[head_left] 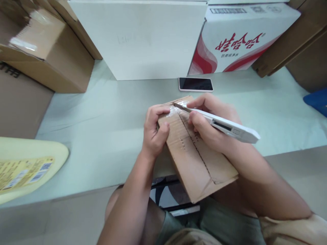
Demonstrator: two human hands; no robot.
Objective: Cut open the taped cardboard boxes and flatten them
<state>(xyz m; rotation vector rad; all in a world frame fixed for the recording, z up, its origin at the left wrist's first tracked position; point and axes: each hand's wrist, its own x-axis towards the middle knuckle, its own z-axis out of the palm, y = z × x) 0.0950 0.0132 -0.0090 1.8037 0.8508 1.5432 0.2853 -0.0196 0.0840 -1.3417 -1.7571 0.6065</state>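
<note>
And here we are at the tape: judging by the blade, the step in hand is slitting the end of this small cardboard carton (pixel 185 165). Take the phone (pixel 196 84) as our marker. The carton lies on the person's side of it, far end near the phone, near corner reaching out past the table (pixel 109 146) edge toward the lap.

Left hand (pixel 154 132), nearer and to the left of the phone, has the carton's far left corner clamped: thumb on the top face, forefinger bent over beside the clear tape (pixel 173 112). Right hand (pixel 211 134), nearer and a touch right of the phone, has thumb and fingers pinched firmly on a white utility knife (pixel 238 131). Its tip points away left, right at the taped end of the seam (pixel 204 164)! Has it pierced? Can't tell from here.

What the next move calls for, I'd judge, is a shallow, steady draw through that tape, left hand bracing. The danger looks plain: that left forefinger sits just beside the tip.
</note>
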